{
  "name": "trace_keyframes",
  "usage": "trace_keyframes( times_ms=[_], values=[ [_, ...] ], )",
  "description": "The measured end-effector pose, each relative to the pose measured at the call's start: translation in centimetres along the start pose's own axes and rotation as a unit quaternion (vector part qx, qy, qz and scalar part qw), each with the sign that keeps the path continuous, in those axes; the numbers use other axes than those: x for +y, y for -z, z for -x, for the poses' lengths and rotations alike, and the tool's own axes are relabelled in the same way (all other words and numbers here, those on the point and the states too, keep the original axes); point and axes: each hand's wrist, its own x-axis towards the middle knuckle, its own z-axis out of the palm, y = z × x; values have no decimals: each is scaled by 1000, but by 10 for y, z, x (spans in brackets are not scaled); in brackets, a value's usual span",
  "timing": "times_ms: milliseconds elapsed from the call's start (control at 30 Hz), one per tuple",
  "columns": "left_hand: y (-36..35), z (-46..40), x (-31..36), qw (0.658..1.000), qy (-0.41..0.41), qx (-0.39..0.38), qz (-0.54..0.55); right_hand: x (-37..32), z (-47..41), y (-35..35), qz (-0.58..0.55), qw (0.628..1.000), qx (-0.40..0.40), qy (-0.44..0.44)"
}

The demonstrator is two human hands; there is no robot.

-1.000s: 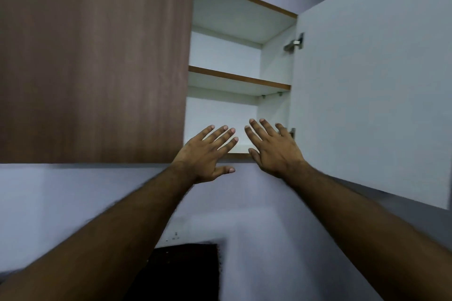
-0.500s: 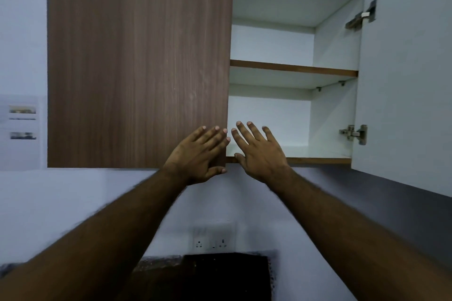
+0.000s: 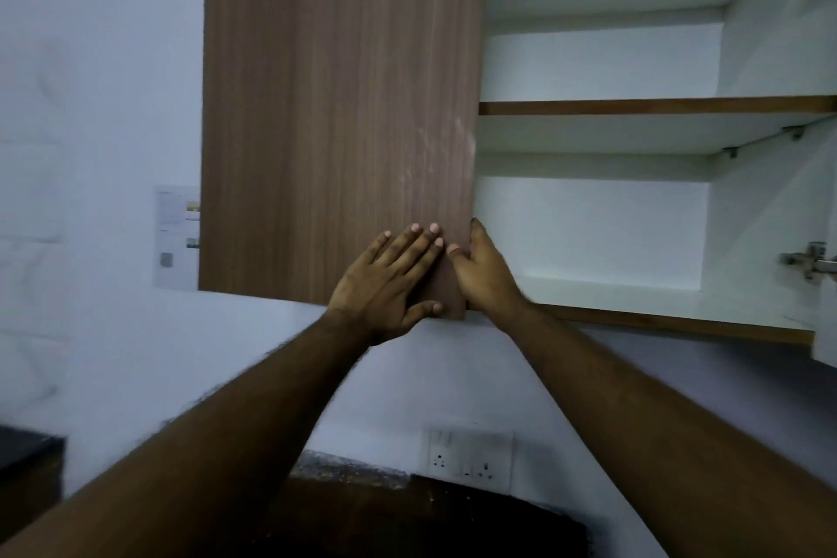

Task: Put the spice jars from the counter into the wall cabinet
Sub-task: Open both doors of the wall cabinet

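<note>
**Both hands at the closed cabinet door, no jars in sight**

You are facing the wall cabinet [image 3: 634, 204], whose right half is standing open and showing two white shelves with nothing on them that you can see. Its left door [image 3: 339, 104], a tall wood-grain panel, is hanging closed, with its long free edge running vertically just beside the open bay.

Your left hand [image 3: 389, 285] is lying flat on the lower corner of that door, fingers straight, thumb under the bottom edge, grasping nothing. Your right hand [image 3: 487, 276] is sitting at the door's free edge, thumb on the front face and fingers apparently tucked behind it, so its grip looks to be pinching the edge. The right hand is the nearer one for pulling, and the door would likely be swinging out toward you and leftward.

The desk [image 3: 430, 521] is showing only as a dark strip low in view, below a wall socket [image 3: 469, 458]. The spice jars are not visible anywhere here, so they are probably lying below and behind your reach, well apart from both hands.
</note>
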Motion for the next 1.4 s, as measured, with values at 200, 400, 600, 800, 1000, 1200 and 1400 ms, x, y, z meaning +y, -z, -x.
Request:
trace_keyframes(
  times_ms=[200, 400, 600, 800, 1000, 1200, 1400],
  values=[
    [33, 22, -19, 999, -18, -4, -34, 1, 17, -12, -33, 997, 72, 15],
    [97, 13, -20, 993, -104, -6, -50, -14, 52, -18, -85, 989, 106, 63],
    [156, 0, -16, 976, -156, -34, -148, -58, 93, -23, -169, 980, 95, 53],
    [202, 47, -33, 965, -173, -23, -194, -109, 136, -37, -123, 981, 134, 61],
    [249, 122, -75, 965, -179, 2, -194, -176, 186, -82, -178, 972, 138, 60],
    [285, 196, -121, 965, -146, -16, -216, -236, 228, -135, -253, 962, 90, 57],
    [309, 265, -171, 956, -101, -74, -265, -290, 255, -190, -257, 964, -14, 65]
  ],
)
